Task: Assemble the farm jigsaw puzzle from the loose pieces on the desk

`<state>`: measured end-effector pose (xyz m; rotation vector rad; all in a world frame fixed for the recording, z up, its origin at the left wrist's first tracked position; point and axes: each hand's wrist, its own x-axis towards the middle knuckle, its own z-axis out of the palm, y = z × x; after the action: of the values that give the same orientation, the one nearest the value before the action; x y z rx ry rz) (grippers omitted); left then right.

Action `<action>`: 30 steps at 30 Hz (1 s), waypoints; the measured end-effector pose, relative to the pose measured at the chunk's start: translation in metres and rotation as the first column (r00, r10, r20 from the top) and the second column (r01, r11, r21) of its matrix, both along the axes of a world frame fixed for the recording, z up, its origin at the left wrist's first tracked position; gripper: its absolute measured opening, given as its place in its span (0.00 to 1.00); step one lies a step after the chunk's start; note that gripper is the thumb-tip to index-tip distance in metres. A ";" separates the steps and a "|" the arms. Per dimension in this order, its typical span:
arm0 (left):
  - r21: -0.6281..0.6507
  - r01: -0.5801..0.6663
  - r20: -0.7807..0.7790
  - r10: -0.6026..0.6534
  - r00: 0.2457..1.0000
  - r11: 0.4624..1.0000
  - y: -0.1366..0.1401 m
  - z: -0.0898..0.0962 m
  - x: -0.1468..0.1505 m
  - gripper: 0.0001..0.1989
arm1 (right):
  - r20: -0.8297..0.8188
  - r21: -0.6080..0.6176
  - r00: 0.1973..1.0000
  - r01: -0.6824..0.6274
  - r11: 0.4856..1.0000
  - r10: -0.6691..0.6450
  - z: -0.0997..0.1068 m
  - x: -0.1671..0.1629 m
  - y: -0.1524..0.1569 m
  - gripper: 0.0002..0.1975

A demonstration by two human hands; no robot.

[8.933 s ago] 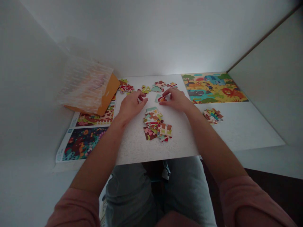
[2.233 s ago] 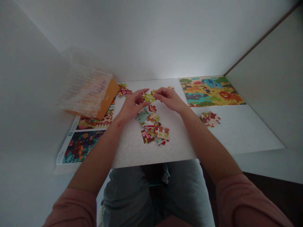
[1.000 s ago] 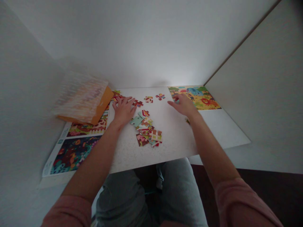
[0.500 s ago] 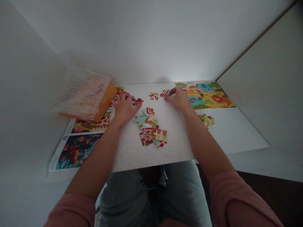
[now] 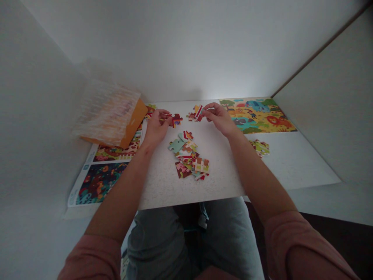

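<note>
Between the thumb and fingers of my left hand point(image 5: 159, 126) is a dark red jigsaw puzzle piece point(image 5: 176, 120) with some orange and purple on it. My right hand point(image 5: 220, 119) pinches a striped red and white puzzle piece point(image 5: 199, 113) with a yellow part. Partly behind that piece, another puzzle piece point(image 5: 190, 116) shows on the table. Nearer to me, below both hands, a loose heap of puzzle pieces point(image 5: 186, 149) overlaps on the white table point(image 5: 223, 171).
A finished animal puzzle point(image 5: 259, 114) lies at the back right. Several green pieces point(image 5: 260, 147) sit by my right forearm. On the left, an orange box point(image 5: 132, 122) in clear plastic rests on a printed picture sheet point(image 5: 99, 181). Walls stand behind and at both sides.
My left hand, flat over the pieces before, has lifted and now pinches the dark red piece. My right hand has raised and tilted the striped piece, moving it slightly left.
</note>
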<state>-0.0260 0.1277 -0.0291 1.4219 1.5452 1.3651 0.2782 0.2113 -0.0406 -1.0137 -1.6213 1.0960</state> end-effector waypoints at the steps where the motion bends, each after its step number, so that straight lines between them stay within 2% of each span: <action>1: 0.001 0.007 0.044 -0.007 0.999 1.000 0.001 0.000 0.001 0.13 | -0.014 -0.006 0.999 -0.044 0.999 0.044 0.002 -0.004 -0.003 0.26; 4: 0.004 0.053 0.184 -0.053 0.982 0.999 0.002 0.002 0.003 0.14 | -0.043 -0.025 0.991 -0.129 0.991 0.127 0.009 -0.014 -0.013 0.30; 8: 0.010 0.181 0.298 -0.176 0.938 0.983 -0.002 0.004 0.006 0.15 | -0.037 -0.043 0.984 -0.178 0.983 0.176 0.011 -0.031 -0.027 0.31; 12: 0.004 0.300 0.289 -0.289 0.913 0.954 -0.011 0.007 0.009 0.18 | -0.043 -0.057 0.977 -0.212 0.976 0.210 0.014 -0.048 -0.037 0.33; 15: -0.005 0.295 0.252 -0.284 0.925 0.955 -0.014 0.010 0.009 0.17 | -0.052 -0.081 0.980 -0.195 0.977 0.191 0.030 -0.042 -0.044 0.31; 18: -0.015 0.184 0.202 -0.177 0.963 0.983 -0.012 0.013 0.006 0.16 | -0.039 -0.018 0.997 -0.062 0.998 0.061 0.057 0.000 -0.055 0.27; 20: -0.020 0.094 0.175 -0.089 0.980 0.995 -0.008 0.013 0.004 0.15 | -0.020 0.013 0.997 0.071 0.997 -0.071 0.072 0.048 -0.070 0.28; 22: -0.027 0.052 0.169 -0.047 0.985 0.998 -0.005 0.013 0.002 0.14 | 0.009 0.016 0.981 0.196 0.980 -0.196 0.078 0.100 -0.092 0.29; 25: -0.040 0.063 0.157 -0.056 0.986 0.997 -0.003 0.012 0.003 0.12 | 0.186 -0.047 0.917 0.367 0.929 -0.353 0.069 0.170 -0.128 0.31; 27: -0.033 0.072 0.138 -0.067 0.988 0.997 -0.004 0.012 0.004 0.12 | 0.326 -0.071 0.867 0.420 0.905 -0.377 0.057 0.202 -0.146 0.31; 30: -0.028 0.064 0.118 -0.060 0.991 0.998 -0.004 0.011 0.003 0.13 | 0.570 0.059 0.700 0.486 0.872 -0.429 0.044 0.224 -0.157 0.27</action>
<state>-0.0227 0.1237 -0.0177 1.3350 1.4294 1.3561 0.5024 0.0547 0.0032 -1.8324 -1.6226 0.5441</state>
